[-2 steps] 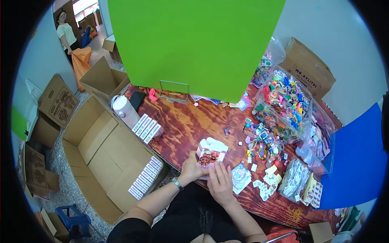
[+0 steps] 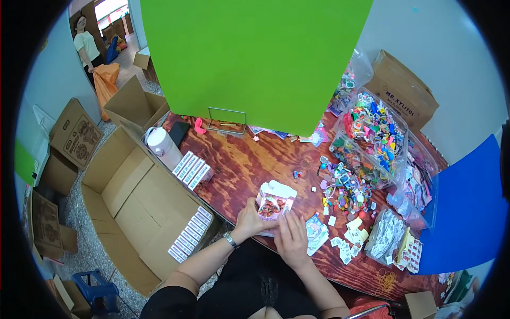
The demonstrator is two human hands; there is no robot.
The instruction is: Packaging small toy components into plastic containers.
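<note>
A small printed carton [image 2: 274, 206] with pink and red pictures stands at the table's near edge, its white flaps raised at the top. My left hand [image 2: 248, 220] grips the carton's left side, with the thumb along its bottom edge. Against its lower right corner rest the fingers of my right hand [image 2: 291, 237], close together and fairly straight; what lies under them is hidden. Right of that hand lies a light blue printed packet [image 2: 317, 234]. Farther right are a heap of small colourful trinkets [image 2: 348, 189] and some small white paper slips [image 2: 345, 250].
A large open cardboard box [image 2: 125, 212] stands left of the table, with a row of small cartons [image 2: 189, 234] at its side. More cartons [image 2: 192, 170] and a white flask [image 2: 163, 146] stand nearby. Clear tubs of trinkets [image 2: 372, 133] are at right. A person [image 2: 86, 47] stands far left.
My right hand has shifted slightly to the right along the carton's lower edge. My left hand keeps its hold, and the carton stays nearly in place.
</note>
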